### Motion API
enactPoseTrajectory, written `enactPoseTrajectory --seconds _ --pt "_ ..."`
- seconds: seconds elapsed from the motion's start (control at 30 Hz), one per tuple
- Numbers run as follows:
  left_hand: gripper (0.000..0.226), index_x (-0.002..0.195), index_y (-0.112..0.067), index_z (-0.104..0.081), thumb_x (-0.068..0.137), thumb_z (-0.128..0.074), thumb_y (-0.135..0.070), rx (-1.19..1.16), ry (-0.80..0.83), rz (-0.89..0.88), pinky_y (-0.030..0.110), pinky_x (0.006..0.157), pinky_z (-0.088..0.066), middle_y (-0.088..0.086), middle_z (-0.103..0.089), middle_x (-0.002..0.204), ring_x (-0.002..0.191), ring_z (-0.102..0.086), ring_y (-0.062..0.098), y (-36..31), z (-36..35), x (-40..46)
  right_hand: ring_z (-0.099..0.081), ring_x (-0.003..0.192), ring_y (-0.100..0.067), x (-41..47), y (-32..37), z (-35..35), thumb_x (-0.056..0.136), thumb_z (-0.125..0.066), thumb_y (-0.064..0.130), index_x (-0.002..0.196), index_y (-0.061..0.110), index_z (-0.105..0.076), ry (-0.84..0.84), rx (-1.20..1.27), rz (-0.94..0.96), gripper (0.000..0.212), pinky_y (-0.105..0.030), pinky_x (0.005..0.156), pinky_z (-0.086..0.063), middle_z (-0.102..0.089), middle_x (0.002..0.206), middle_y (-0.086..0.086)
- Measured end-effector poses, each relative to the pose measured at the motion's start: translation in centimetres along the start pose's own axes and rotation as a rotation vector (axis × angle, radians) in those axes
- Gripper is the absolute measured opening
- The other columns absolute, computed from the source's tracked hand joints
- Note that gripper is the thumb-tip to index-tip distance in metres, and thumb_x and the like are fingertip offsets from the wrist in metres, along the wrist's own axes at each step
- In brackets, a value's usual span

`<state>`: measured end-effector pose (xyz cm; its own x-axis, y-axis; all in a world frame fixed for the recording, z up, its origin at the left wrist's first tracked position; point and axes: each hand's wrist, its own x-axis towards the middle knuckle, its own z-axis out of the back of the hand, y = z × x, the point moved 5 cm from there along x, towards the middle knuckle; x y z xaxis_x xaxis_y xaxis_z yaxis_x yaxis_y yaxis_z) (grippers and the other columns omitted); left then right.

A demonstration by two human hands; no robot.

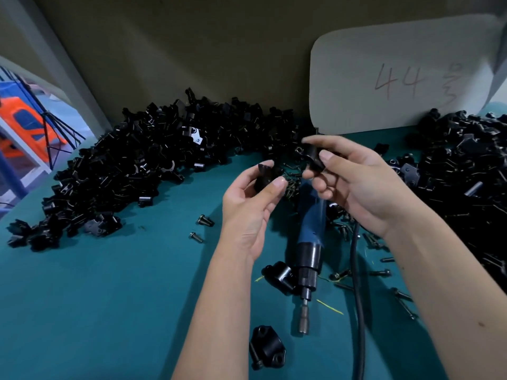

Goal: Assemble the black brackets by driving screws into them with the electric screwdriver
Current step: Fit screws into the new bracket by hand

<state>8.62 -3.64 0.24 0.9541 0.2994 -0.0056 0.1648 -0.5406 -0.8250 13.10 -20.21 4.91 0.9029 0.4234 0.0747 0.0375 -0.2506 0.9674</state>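
Each hand pinches one black metal bracket half: the left hand (251,204) grips one (264,178), the right hand (354,185) another (312,156). This looks like the mating step. Next, a screw, then the blue electric screwdriver (308,250) lying on the green bench (109,297) below both hands.

Desk (96,311) covered in teal-green mat. Dull beige wall (192,45) set behind it, dimly lit. White card (397,78) leaned against wall at right, "44" handwritten on it in pencil. Pale frame post (55,58) slanted at left edge. Beyond post, brighter area seen: blue metal struts (52,133), orange moulded object (24,119), partly cut off.
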Motion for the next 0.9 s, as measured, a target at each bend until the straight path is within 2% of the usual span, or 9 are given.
enactPoseTrajectory --seconds 0.1,0.2,0.27,0.33,0.47,0.6,0.67,0.77,0.9 --pt "0.016 0.113 -0.005 -0.071 0.099 -0.065 -0.012 0.025 0.018 0.009 0.02 0.067 -0.056 0.001 -0.067 0.084 0.073 -0.066 0.013 0.2 -0.5 0.0 -0.061 0.066 -0.014 -0.3 -0.3 0.5 0.108 -0.05 0.01 0.12 0.016 -0.076 0.001 0.051 -0.05 0.03 -0.021 0.06 -0.054 -0.071 0.087 -0.016" --pt "0.045 0.105 -0.003 -0.073 0.108 -0.047 -0.04 0.102 -0.033 0.006 0.022 0.06 -0.053 0.003 -0.065 0.074 0.066 -0.063 0.016 0.4 -0.6 -0.2 -0.063 0.069 -0.015 -0.4 -0.2 0.8 0.106 -0.051 0.006 0.116 0.012 -0.075 0.002 0.116 -0.05 0.026 -0.022 0.064 -0.056 -0.073 0.09 -0.017" --pt "0.058 0.1 -0.004 -0.074 0.11 -0.037 -0.048 0.178 -0.058 -0.023 0.022 0.059 -0.051 0.003 -0.065 0.071 0.064 -0.062 0.016 0.6 -0.5 -0.3 -0.063 0.068 -0.015 -0.6 -0.1 1.0 0.106 -0.05 0.005 0.12 0.011 -0.071 -0.009 0.118 -0.041 0.026 -0.022 0.062 -0.056 -0.072 0.089 -0.016" --pt "0.055 0.107 -0.005 -0.072 0.111 -0.036 -0.046 0.215 -0.061 -0.046 0.023 0.057 -0.047 0.001 -0.062 0.068 0.061 -0.06 0.015 0.8 -0.6 -0.3 -0.062 0.066 -0.016 -0.8 -0.1 1.2 0.108 -0.048 0.007 0.126 0.015 -0.07 -0.015 0.098 -0.039 0.03 -0.023 0.06 -0.055 -0.071 0.087 -0.016" --pt "0.027 0.13 -0.02 -0.06 0.113 -0.038 -0.026 0.214 -0.037 -0.055 0.021 0.051 -0.044 0.001 -0.062 0.065 0.057 -0.059 0.014 0.8 -0.9 -0.3 -0.063 0.069 -0.016 -1.2 -0.5 1.4 0.108 -0.049 0.008 0.131 0.026 -0.07 -0.009 0.067 -0.054 0.036 -0.022 0.059 -0.054 -0.071 0.091 -0.016" --pt "0.022 0.126 -0.014 -0.065 0.109 -0.05 -0.015 0.158 0.054 -0.026 0.02 0.061 -0.052 0.003 -0.071 0.079 0.071 -0.068 0.015 0.7 -1.1 -0.5 -0.072 0.077 -0.017 -1.4 -0.5 1.0 0.106 -0.052 0.006 0.131 0.032 -0.071 0.044 0.123 -0.081 0.042 -0.018 0.058 -0.055 -0.071 0.095 -0.015" --pt "0.02 0.121 -0.016 -0.067 0.103 -0.06 -0.01 0.175 0.066 -0.055 0.02 0.063 -0.053 0.003 -0.073 0.085 0.075 -0.069 0.014 0.5 -1.2 -0.5 -0.077 0.085 -0.019 -1.4 -0.6 0.9 0.105 -0.053 0.006 0.125 0.025 -0.075 0.044 0.13 -0.098 0.035 -0.016 0.059 -0.056 -0.074 0.094 -0.012" --pt "0.02 0.116 -0.018 -0.068 0.101 -0.063 -0.006 0.193 0.02 -0.13 0.018 0.052 -0.043 0.003 -0.07 0.084 0.066 -0.06 0.011 0.2 -1.2 -0.4 -0.078 0.099 -0.023 -1.4 -0.7 1.1 0.104 -0.057 0.006 0.122 0.009 -0.072 0.011 0.133 -0.115 0.024 -0.013 0.06 -0.056 -0.078 0.098 -0.014" --pt "0.016 0.117 -0.018 -0.066 0.104 -0.06 -0.011 0.149 -0.08 -0.173 0.017 0.044 -0.034 0.001 -0.068 0.081 0.058 -0.052 0.01 -0.2 -0.3 -0.2 -0.074 0.112 -0.03 -1.5 -0.1 1.8 0.1 -0.057 -0.004 0.131 0.0 -0.062 0.001 0.212 -0.099 0.032 -0.014 0.068 -0.059 -0.073 0.119 -0.025"
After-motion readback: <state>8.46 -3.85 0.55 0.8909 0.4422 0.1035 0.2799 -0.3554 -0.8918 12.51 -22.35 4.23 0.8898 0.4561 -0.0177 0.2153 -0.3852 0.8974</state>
